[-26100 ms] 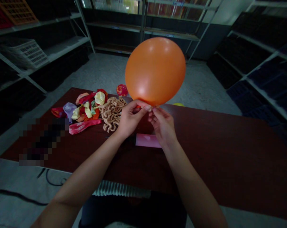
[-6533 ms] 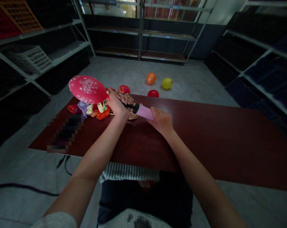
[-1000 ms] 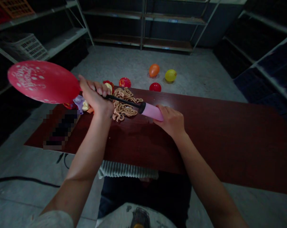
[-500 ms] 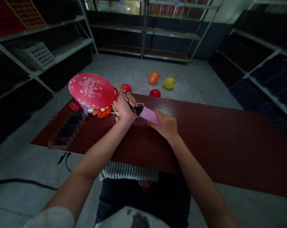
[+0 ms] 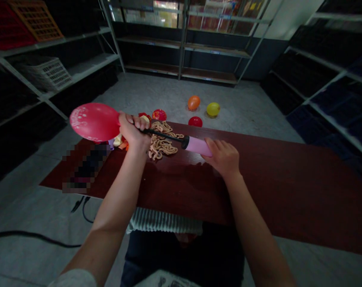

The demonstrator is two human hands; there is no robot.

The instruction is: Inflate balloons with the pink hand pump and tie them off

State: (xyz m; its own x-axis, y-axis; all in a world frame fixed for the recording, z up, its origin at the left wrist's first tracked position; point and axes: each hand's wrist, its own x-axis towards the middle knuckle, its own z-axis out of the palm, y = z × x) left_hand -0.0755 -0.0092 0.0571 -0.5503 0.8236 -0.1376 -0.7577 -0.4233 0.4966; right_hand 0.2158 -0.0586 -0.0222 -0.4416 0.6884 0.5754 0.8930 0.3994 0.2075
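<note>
My left hand (image 5: 132, 129) is closed around the black end of a balloon pump (image 5: 196, 145) and the neck of an inflated red balloon (image 5: 93, 121) with white print. The balloon sticks out to the left of that fist. My right hand (image 5: 224, 157) wraps round the far end of the pump's pink barrel. Between the hands, a long black rod shows out of the barrel. Beneath the pump lies a heap of tan rope-like strands (image 5: 163, 147) on the table. Uninflated balloons (image 5: 117, 140) lie partly hidden behind my left hand and the red balloon.
The dark red-brown table (image 5: 273, 179) stretches far to the right. A pixelated dark object (image 5: 88, 165) lies at its left. Orange (image 5: 194, 103), yellow (image 5: 213, 109) and red (image 5: 195, 121) balloons and a patterned one (image 5: 159, 114) rest beyond it. Shelves (image 5: 210, 75) surround the floor; a cable (image 5: 34, 237) lies left.
My hands have moved apart, the left going left with the balloon and the right going right with the barrel. More of the black rod now shows. The red balloon has turned, its print facing left.
</note>
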